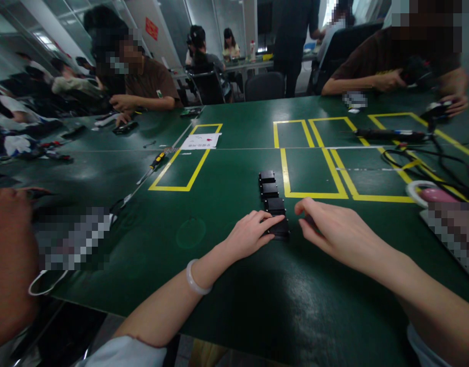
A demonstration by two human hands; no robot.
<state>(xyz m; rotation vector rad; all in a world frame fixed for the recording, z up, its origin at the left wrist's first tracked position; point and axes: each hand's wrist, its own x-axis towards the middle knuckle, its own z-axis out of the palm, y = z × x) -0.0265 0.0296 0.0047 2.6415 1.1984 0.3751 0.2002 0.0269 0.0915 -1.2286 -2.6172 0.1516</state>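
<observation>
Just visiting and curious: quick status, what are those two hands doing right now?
Left hand fingers resting on nearest black block. Right hand flat on table beside it, holding nothing visible. Four blocks in a row. Nothing in between.

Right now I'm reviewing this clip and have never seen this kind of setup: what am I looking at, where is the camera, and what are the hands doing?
There is no machine here. The one picture comes from a camera worn on a person's head, looking forward and down at their own bare hands over a green table marked with yellow tape rectangles. A row of four small black blocks lies in front of them. The left hand, with a pale bracelet on its wrist, rests its fingers on the nearest block. The right hand lies just beside that block; whether it touches it is unclear. Neither hand lifts anything. A screwdriver, a paper sheet and cables lie further off. Other people sit around the table.
</observation>
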